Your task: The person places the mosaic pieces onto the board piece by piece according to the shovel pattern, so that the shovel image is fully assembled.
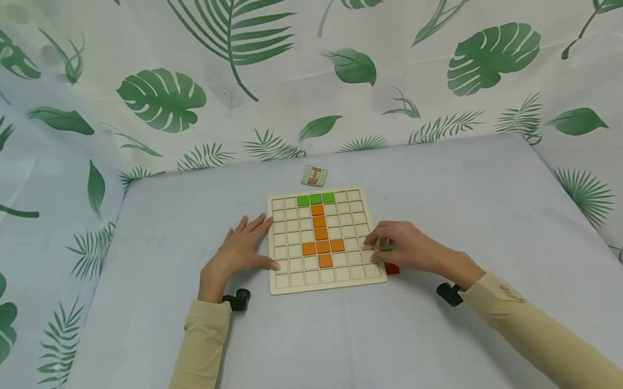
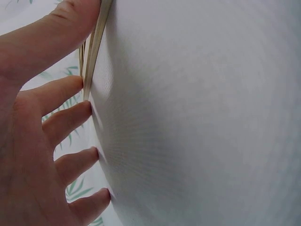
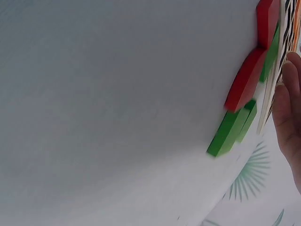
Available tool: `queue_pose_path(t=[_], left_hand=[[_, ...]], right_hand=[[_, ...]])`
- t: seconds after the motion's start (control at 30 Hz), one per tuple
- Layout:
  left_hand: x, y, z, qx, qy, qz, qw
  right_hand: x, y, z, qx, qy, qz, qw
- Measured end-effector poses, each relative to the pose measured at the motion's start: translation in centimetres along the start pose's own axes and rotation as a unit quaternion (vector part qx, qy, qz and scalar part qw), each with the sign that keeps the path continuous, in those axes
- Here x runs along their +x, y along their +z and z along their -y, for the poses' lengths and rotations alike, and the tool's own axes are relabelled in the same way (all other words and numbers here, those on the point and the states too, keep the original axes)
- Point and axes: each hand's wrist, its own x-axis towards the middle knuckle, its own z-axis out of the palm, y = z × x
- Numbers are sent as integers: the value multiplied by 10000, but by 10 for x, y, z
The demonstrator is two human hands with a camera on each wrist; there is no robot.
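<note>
A pale square grid board (image 1: 297, 278) lies on the table. Orange square tiles (image 1: 323, 246) form a cross shape on it, with a row of green tiles (image 1: 315, 198) across the top. My left hand (image 1: 238, 250) is spread along the board's left edge, thumb and fingers touching it. At the right edge, my right hand (image 1: 406, 245) touches the board with thumb and fingers apart and loosely bent. Beneath and beside that hand lie red blocks (image 3: 247, 80) and green blocks (image 3: 228, 132), partly hidden by it in the head view.
Behind the board lies a small pattern card (image 1: 314, 175) showing an orange figure on a grid. A pale cloth (image 1: 315, 350) covers the table. Leaf-printed curtains (image 1: 281, 110) hang at the back and sides.
</note>
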Motion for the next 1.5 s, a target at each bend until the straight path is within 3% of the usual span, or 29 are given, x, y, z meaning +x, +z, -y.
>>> queue_pose_path(t=[0.37, 0.9, 1.5], left_hand=[[0, 1, 0, 55, -18, -2, 10000], [-1, -1, 1, -66, -60, 86, 9999], [-1, 0, 0, -11, -27, 92, 10000]], right_hand=[[-16, -10, -12, 90, 340, -38, 9994], [-20, -7, -21, -108, -2, -50, 9999], [-22, -5, -18, -134, 132, -18, 9998]])
